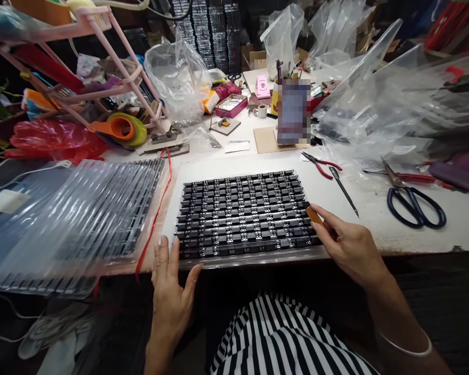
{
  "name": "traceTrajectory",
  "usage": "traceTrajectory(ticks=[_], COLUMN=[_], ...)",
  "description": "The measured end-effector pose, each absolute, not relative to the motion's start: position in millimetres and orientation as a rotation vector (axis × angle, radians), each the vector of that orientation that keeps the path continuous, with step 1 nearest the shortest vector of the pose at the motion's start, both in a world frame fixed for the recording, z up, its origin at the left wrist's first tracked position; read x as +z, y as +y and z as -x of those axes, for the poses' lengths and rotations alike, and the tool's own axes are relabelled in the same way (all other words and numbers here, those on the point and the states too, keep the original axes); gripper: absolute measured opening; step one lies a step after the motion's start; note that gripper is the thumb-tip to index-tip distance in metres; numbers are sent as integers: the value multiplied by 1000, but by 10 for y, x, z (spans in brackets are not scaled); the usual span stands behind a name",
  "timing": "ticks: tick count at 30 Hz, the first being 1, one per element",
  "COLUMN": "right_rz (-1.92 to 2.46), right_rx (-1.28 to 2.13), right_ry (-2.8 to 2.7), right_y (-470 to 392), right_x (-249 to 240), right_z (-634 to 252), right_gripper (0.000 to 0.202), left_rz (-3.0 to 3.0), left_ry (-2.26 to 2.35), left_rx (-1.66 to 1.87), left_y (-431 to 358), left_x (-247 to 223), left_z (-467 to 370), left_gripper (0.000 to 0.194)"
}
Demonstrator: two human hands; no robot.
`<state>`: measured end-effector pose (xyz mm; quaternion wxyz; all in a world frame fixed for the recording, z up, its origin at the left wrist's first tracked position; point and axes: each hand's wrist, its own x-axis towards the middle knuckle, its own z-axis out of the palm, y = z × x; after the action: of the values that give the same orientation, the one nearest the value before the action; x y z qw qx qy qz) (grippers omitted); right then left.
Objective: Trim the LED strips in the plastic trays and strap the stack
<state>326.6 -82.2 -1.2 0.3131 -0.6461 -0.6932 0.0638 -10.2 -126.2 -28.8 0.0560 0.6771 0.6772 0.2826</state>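
A clear plastic tray (254,258) lies at the table's front edge, filled with rows of small black circuit boards (242,211) bearing chips and silvery contacts. At its front left corner rests my left hand (172,291), open, fingers stretched out along the tray's side and the thumb apart. My right hand (346,242) is closed at the tray's right side, pinching a small brown piece (315,214) between thumb and fingers. The piece's dark end meets the right end of the rows; its far part is hidden in my hand.
Stacked clear trays (113,208) lie to the left beside a red ribbon (156,213). Right of my tray are red-handled pliers (322,164), a dark pointed tool (344,191) and scissors (416,205). Plastic bags (375,114), a pink rack (113,52) and a blurred-out upright object (294,112) stand behind.
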Motion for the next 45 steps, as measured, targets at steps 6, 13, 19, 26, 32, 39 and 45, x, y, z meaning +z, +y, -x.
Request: traceTrajectory(ticks=[6, 13, 19, 26, 32, 39, 45], right_rz=[1690, 1448, 1223, 1142, 1038, 1031, 1109], right_rx=[212, 443, 525, 428, 439, 512, 553], right_ry=[-1748, -1807, -2044, -2143, -2191, -2271, -2193], right_y=[-857, -1048, -1132, -1150, -1109, -1066, -1103], right_x=[44, 133, 33, 81, 123, 67, 124], right_z=[-3253, -3023, -2693, -2601, -2346, -2158, -2309], right_gripper=[42, 45, 47, 49, 50, 41, 42], left_rz=[-2078, -2076, -2041, -2029, -2065, -2066, -2031], left_ry=[2017, 2008, 1994, 1974, 1972, 1960, 1922], left_rx=[857, 849, 831, 849, 869, 878, 914], left_y=[-1262, -1276, -1292, -1288, -1283, -1280, -1285], left_x=[-306, -279, -275, -304, -323, -341, -347], left_z=[106, 84, 111, 123, 117, 134, 154], left_gripper=[66, 65, 63, 61, 63, 62, 65])
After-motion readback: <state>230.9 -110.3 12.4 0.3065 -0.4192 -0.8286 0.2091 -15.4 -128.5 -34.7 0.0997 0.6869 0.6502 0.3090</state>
